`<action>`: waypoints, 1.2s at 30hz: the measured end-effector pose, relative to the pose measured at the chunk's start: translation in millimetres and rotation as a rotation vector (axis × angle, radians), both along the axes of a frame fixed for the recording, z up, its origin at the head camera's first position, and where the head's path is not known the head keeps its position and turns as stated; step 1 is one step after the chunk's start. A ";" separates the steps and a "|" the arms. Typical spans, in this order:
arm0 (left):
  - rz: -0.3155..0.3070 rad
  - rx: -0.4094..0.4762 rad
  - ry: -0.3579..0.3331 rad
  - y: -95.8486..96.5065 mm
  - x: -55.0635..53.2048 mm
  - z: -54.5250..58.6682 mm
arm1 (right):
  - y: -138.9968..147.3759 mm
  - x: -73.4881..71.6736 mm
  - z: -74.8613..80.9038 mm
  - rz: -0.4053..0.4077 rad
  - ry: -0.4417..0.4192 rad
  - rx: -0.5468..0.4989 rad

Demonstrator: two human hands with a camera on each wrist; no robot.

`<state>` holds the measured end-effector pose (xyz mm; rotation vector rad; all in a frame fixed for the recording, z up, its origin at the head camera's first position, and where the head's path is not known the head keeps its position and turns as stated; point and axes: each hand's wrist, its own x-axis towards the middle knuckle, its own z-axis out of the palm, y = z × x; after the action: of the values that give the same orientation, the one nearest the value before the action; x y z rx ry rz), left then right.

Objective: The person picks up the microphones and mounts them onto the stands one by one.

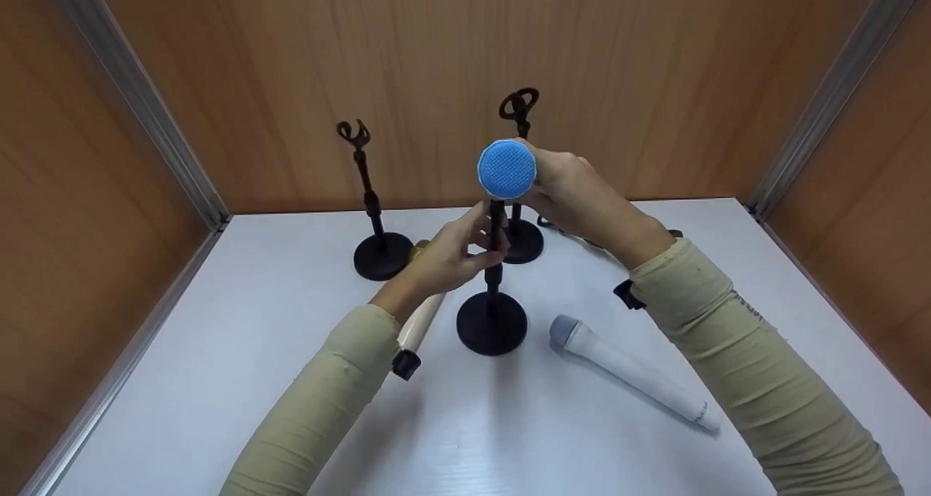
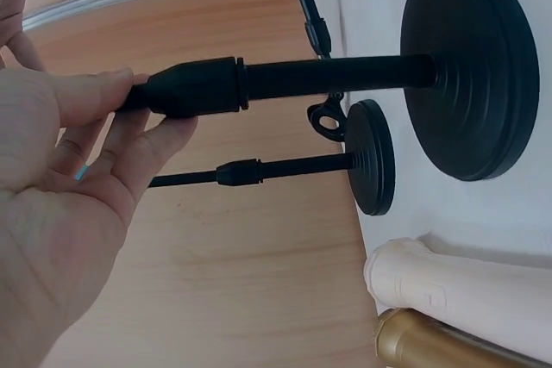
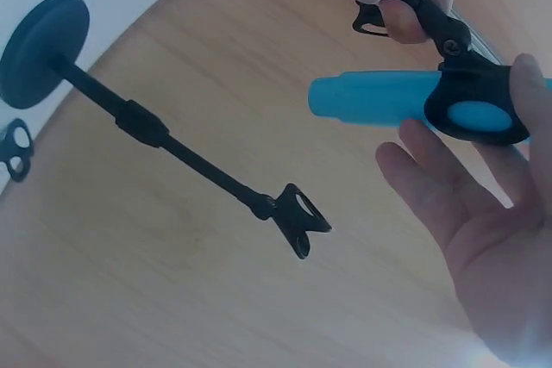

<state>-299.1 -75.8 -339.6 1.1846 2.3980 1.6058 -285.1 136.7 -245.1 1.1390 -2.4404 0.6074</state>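
A blue microphone [image 1: 507, 169] sits in the black clip [image 3: 479, 96] of an upright desk stand [image 1: 492, 325], its mesh head facing the head camera. My left hand [image 1: 454, 252] pinches the stand's pole just above its thick collar [image 2: 197, 88]. Around the microphone and clip, my right hand [image 3: 500, 239] has its thumb on one side and fingers on the other. The microphone's tail end sticks out past the clip in the right wrist view. Under my left forearm lies an off-white microphone [image 1: 422, 325], partly hidden, with a gold one [image 2: 457, 342] beside it.
A white microphone [image 1: 633, 372] with a grey head lies at the right. Two more black stands with bare clips stand behind, one at the left [image 1: 383, 256] and one at the back [image 1: 525, 243]. Another dark clip piece [image 1: 545, 222] lies partly hidden behind my right wrist. Wooden panels [image 1: 436, 60] enclose the table.
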 end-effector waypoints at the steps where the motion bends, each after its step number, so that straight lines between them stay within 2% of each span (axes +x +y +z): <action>1: 0.003 0.000 -0.001 0.0 0.1 0.1 | 0.1 -0.5 -1.0 0.004 0.003 -0.010; 5: 0.009 -0.006 0.002 -2.3 0.1 0.1 | -1.6 -0.4 -1.9 0.049 0.027 -0.042; 9: 0.017 -0.051 0.017 -3.7 1.1 1.3 | -2.7 0.4 -3.0 0.077 0.038 -0.071; 14: 0.048 -0.123 0.025 -5.0 4.5 3.7 | -4.7 2.2 -1.7 0.065 0.031 -0.068; 17: 0.062 -0.169 0.055 -6.5 5.5 4.8 | -5.9 1.7 -1.0 0.049 0.035 -0.064; 22: 0.060 -0.192 0.096 -9.3 4.8 5.2 | -10.3 1.8 -1.6 0.022 0.037 -0.066; 29: 0.077 -0.195 0.049 -11.0 5.0 4.3 | -19.0 0.6 -4.9 0.003 0.047 -0.064; 36: 0.083 -0.171 0.033 -10.8 4.1 3.6 | -14.2 1.5 -12.4 0.045 0.093 -0.121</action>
<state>-295.0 -86.6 -336.1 1.1038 2.5762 1.3769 -283.6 122.6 -257.5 1.1500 -2.2733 0.6900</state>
